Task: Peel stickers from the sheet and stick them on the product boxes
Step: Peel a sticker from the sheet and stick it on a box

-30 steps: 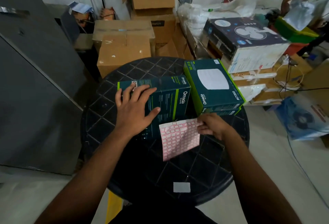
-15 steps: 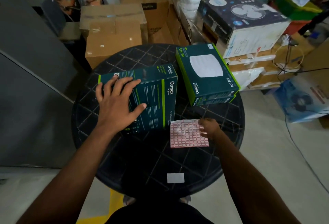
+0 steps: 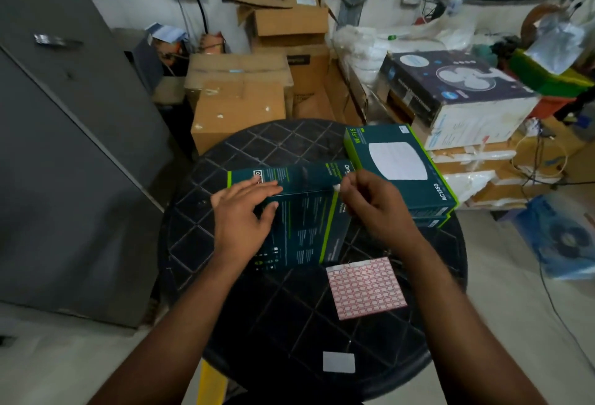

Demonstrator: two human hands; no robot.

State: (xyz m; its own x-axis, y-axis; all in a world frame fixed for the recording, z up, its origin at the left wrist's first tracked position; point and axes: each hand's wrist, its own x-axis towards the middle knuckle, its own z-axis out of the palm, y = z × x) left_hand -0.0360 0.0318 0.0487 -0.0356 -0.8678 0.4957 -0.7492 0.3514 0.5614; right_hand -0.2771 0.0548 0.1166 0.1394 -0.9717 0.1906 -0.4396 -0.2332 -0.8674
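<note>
A dark green product box (image 3: 309, 211) lies in the middle of the round black table (image 3: 264, 308). My left hand (image 3: 246, 214) rests on its left part with the fingers stretched out. My right hand (image 3: 373, 205) hovers at the box's upper right edge and pinches a small white sticker (image 3: 337, 187) between thumb and fingertips. The pink sticker sheet (image 3: 365, 287) lies flat on the table in front of the box, with no hand on it. A second green box (image 3: 399, 166) sits stacked at the table's right rear.
A white label (image 3: 338, 362) lies near the table's front edge. Brown cartons (image 3: 238, 98) stand behind the table. A fan box (image 3: 457, 92) and other stacked packages crowd the right. A grey cabinet (image 3: 64, 147) rises on the left. Cables trail on the floor at right.
My right hand let go of the sticker sheet, which now lies on the table, and rose to the box's edge pinching a sticker. My left hand stays on the box.
</note>
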